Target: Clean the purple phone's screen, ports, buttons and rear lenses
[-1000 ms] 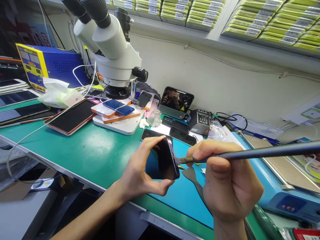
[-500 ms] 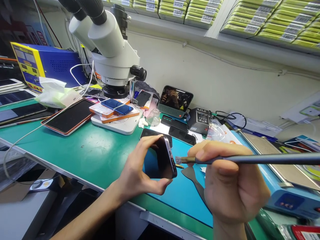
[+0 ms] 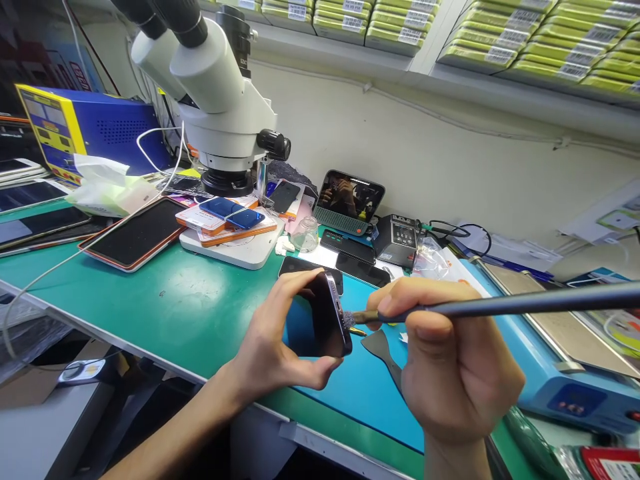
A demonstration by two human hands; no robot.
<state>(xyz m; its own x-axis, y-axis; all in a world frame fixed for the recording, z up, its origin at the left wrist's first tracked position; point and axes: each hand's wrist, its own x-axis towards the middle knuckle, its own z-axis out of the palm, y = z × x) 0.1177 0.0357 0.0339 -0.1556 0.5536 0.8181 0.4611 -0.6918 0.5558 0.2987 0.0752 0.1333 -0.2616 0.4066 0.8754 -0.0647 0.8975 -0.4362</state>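
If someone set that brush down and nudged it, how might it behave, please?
The brush would probably roll, since its handle looks round. It seems light for its length, being slim. Its bristles look fine, so may bend.

- Between the black-screened tablet with orange edge (image 3: 135,233) and the left hand (image 3: 273,340), the green worktop (image 3: 185,313) offers wide room for a low pass.
- Behind this room, the tall white microscope with black eyepieces (image 3: 220,113) blocks the way.
- Between both wrists, one can pass low over the flat blue mat (image 3: 360,407); the thin black spatula (image 3: 381,350) lies beside the right hand (image 3: 460,380).
- Toward the right, the long dark brush (image 3: 525,303) bars the passage.
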